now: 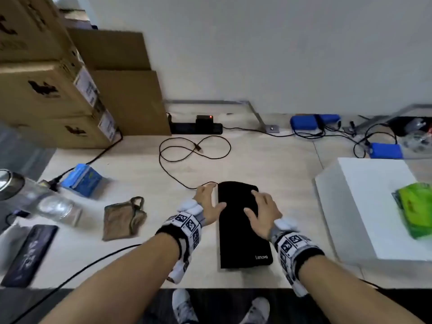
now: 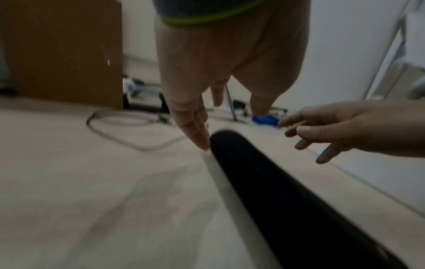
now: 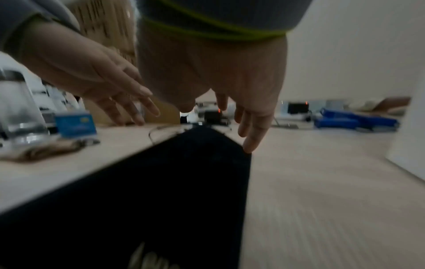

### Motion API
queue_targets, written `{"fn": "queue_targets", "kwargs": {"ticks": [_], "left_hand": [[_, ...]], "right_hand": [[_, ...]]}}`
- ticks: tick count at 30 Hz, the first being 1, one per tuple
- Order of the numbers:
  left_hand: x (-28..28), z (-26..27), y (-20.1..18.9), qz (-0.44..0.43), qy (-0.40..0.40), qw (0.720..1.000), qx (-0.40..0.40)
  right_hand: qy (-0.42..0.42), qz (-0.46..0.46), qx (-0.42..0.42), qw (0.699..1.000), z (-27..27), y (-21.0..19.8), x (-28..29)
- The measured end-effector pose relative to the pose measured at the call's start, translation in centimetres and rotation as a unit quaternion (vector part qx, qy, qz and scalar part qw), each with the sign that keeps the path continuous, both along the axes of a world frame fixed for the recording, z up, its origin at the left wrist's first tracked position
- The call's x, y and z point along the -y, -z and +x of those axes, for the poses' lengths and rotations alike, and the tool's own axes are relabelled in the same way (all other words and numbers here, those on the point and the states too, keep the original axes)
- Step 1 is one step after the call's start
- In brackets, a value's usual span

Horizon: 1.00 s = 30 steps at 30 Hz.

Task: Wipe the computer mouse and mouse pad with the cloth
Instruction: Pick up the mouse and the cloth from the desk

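A black Lenovo mouse pad point(image 1: 240, 242) lies lengthwise on the pale table, and its far end looks raised and rounded. My left hand point(image 1: 208, 202) lies at the pad's far left edge with straight fingers and the thumb on the pad. In the left wrist view one left fingertip point(image 2: 202, 143) touches the table beside the pad point(image 2: 276, 191). My right hand point(image 1: 261, 209) is spread over the pad's far right part, and a fingertip point(image 3: 247, 148) meets the pad's point(image 3: 161, 182) edge. A crumpled tan cloth point(image 1: 124, 218) lies left of the pad, untouched. A black cable point(image 1: 177, 178) runs to the pad's far end. No mouse shows.
Stacked cardboard boxes point(image 1: 46, 90) fill the back left. A glass jar point(image 1: 46, 202), a blue packet point(image 1: 81, 178) and a dark flat case point(image 1: 28, 253) sit at the left. A white box point(image 1: 374, 206) bearing a green packet point(image 1: 416, 211) stands right. A power strip point(image 1: 196, 127) lies at the back.
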State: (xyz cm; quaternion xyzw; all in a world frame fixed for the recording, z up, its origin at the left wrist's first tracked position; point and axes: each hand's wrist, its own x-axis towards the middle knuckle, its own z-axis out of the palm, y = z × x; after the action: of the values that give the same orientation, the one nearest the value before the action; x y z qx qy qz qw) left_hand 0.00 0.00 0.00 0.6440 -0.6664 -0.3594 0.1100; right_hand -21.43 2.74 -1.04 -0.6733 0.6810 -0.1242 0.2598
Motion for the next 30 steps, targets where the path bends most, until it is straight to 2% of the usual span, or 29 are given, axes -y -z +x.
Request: {"fn": "queue_targets", "kwargs": {"ticks": [1,4,8,11,15,17,19,22,24,27,30], "left_hand": [[-1.3,-0.5,1.2,0.048,0.019,0.999,0.012],[-4.7,-1.4,3.4,0.092,0.055,0.993,0.038],[-6.4,-2.2,4.7,0.102,0.056,0.992,0.045],[-7.2,-2.1,4.7,0.107,0.058,0.991,0.059],[-6.7,0.1,4.5,0.137,0.041,0.988,0.060],[-6.3,2.3,4.7,0.160,0.004,0.986,0.043],[-6.0,4.7,4.6,0.169,-0.066,0.983,-0.002],[-5.6,8.9,4.5,0.136,-0.167,0.976,-0.038],[-5.8,12.5,4.3,0.072,-0.221,0.973,0.000],[-6.3,17.0,3.9,-0.013,-0.194,0.967,0.167],[-6.6,20.3,5.0,0.031,-0.169,0.962,0.214]], "right_hand": [[0.008,0.035,-0.014,0.999,-0.4,1.2,-1.3],[0.055,0.103,-0.006,0.993,-1.2,3.4,-3.7],[0.173,0.166,0.062,0.969,-2.1,4.1,-3.5],[0.213,0.233,0.142,0.938,-2.2,4.8,-3.4],[0.255,0.246,0.201,0.913,-0.8,4.3,-2.7],[0.242,0.234,0.236,0.912,1.3,3.5,-2.3],[0.195,0.207,0.251,0.925,4.1,2.3,-1.9],[0.107,0.190,0.229,0.949,9.3,1.1,-1.5],[0.063,0.179,0.206,0.960,12.9,0.8,-1.4],[0.033,0.161,0.190,0.968,16.2,0.8,-1.7],[0.002,0.155,0.164,0.974,18.4,0.9,-2.1]]}}
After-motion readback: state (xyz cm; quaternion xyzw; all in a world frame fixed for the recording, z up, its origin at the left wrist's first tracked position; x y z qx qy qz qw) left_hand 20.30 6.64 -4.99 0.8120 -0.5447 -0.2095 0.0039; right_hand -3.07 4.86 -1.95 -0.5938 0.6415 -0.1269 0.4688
